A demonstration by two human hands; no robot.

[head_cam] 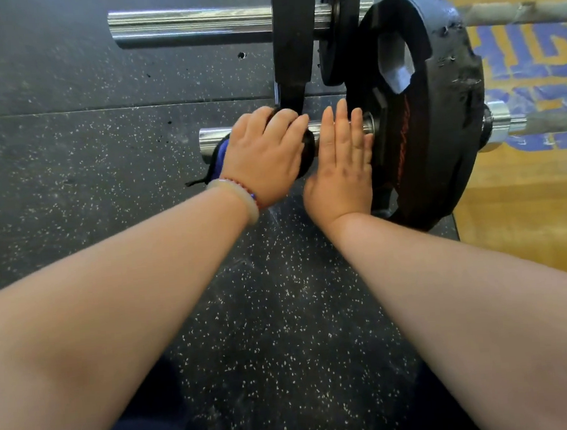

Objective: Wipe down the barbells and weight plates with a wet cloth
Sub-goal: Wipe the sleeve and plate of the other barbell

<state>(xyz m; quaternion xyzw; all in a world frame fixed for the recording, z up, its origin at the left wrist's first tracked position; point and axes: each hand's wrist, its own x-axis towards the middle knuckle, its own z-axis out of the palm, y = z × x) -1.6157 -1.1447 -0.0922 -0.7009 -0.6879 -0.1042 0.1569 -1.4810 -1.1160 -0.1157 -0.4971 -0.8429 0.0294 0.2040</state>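
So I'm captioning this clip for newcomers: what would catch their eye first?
The two hands at centre: the left hand grips a dark cloth round the shiny bar, and the right hand lies flat on the bar beside it. Just right of them stands a big black weight plate with a chipped rim.

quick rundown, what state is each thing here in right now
left hand: grips the cloth around the near barbell sleeve
right hand: fingers straight, resting flat on the sleeve beside the weight plate
cloth: wrapped on the sleeve under the left hand
near barbell sleeve: horizontal, one plate loaded
weight plate: upright on the sleeve, rim scuffed
far barbell sleeve: horizontal, outer end bare
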